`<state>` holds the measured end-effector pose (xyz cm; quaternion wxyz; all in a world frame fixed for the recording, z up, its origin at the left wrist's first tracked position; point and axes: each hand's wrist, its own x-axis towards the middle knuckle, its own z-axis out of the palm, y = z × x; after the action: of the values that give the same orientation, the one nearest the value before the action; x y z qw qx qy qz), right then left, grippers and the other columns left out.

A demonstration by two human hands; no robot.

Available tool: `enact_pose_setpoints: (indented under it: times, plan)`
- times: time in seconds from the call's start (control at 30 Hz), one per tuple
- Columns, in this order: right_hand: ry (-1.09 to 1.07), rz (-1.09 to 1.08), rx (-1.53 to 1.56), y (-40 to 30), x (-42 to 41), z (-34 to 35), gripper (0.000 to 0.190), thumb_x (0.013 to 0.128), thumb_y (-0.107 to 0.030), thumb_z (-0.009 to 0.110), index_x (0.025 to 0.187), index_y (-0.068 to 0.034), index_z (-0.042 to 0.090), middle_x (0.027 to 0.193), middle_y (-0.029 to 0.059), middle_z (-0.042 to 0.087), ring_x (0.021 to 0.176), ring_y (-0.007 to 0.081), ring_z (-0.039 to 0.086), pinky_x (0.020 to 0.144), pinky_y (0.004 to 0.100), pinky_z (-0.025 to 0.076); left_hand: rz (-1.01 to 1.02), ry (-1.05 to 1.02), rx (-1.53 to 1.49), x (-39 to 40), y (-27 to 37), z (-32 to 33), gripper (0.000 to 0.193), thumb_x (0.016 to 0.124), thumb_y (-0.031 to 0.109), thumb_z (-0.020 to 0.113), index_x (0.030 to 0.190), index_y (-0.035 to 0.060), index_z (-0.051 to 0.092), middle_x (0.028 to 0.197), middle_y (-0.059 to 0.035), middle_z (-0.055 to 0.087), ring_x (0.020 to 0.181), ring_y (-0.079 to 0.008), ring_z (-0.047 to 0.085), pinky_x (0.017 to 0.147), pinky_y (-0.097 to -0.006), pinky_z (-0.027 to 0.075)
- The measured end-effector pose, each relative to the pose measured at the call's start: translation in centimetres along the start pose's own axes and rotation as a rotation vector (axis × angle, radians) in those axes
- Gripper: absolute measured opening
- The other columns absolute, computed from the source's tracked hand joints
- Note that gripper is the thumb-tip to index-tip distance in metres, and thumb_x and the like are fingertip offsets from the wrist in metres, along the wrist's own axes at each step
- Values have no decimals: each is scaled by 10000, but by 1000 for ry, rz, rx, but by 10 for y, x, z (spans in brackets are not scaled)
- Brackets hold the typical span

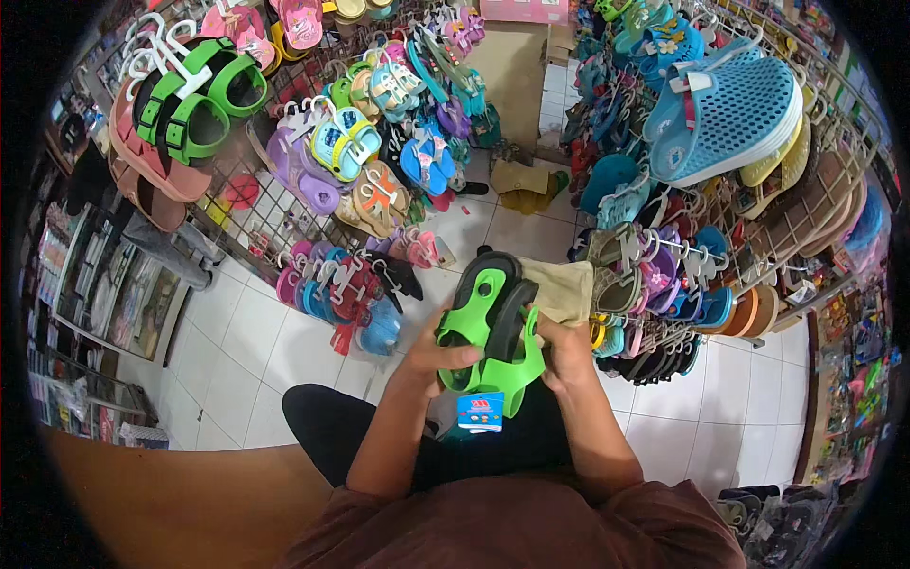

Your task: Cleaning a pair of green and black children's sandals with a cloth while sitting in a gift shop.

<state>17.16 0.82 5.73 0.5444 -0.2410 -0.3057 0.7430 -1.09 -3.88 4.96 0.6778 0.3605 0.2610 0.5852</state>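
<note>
A pair of green and black sandals (475, 313) is held up before me, the two lying side by side and partly overlapping. My left hand (435, 355) grips the left sandal, its thumb across the green strap. On the other side, my right hand (563, 345) holds the right sandal by its edge near the green back strap; some of its fingers are hidden. A blue tag (480, 412) bearing writing hangs below the sandals. Behind them is a beige cloth or bag (565, 288), partly covered by the sandals and my right hand.
Wire racks (245, 185) hung with children's sandals stand at the left, with more racks (789, 249) at the right. Light blue clogs (732, 114) hang at upper right. A brown surface (192, 505) lies at lower left. A person's legs (170, 249) show beyond the left rack.
</note>
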Motion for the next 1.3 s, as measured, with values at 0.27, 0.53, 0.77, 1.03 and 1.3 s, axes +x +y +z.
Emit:
enact_pose_setpoints:
  times: [0.27, 0.53, 0.77, 1.03, 1.3]
  plan:
    - [85, -59, -188, 3, 16, 2, 456, 816, 93, 709, 1251, 43, 580, 1194, 151, 674, 1056, 238, 665, 923, 350, 536, 91, -70, -407, -10, -15, -15, 944, 813, 326, 750, 1547, 21, 240, 1564, -201, 317, 1437, -337, 355, 1173, -476, 316]
    - [128, -61, -239, 13, 38, 27, 463, 812, 116, 706, 1255, 59, 583, 1168, 155, 684, 1010, 227, 678, 881, 329, 542, 201, 18, -551, -15, -1, -22, 942, 844, 444, 730, 1559, 57, 254, 1599, -192, 267, 1480, -337, 268, 1191, -532, 246]
    - [138, -56, -600, 32, 46, 42, 378, 787, 12, 797, 1148, 24, 688, 1047, 79, 727, 888, 127, 658, 776, 278, 527, 135, -153, -649, -37, -53, -81, 753, 855, 332, 709, 1454, -13, 409, 1398, -194, 543, 1263, -340, 555, 1091, -505, 408]
    - [275, -326, -839, 30, 39, 51, 353, 867, -59, 755, 1196, 27, 661, 1108, 74, 704, 947, 118, 629, 848, 277, 501, 186, 113, -685, -32, -11, -43, 671, 850, 303, 606, 1421, -14, 450, 1409, -209, 528, 1278, -373, 535, 1112, -501, 388]
    - [-243, -393, -1045, 12, 27, 49, 630, 655, -68, 896, 1232, 0, 654, 1195, 157, 682, 1091, 261, 667, 956, 344, 505, 244, 110, -598, -43, -16, -45, 695, 861, 293, 565, 1446, -41, 396, 1412, -225, 511, 1275, -370, 534, 1089, -492, 413]
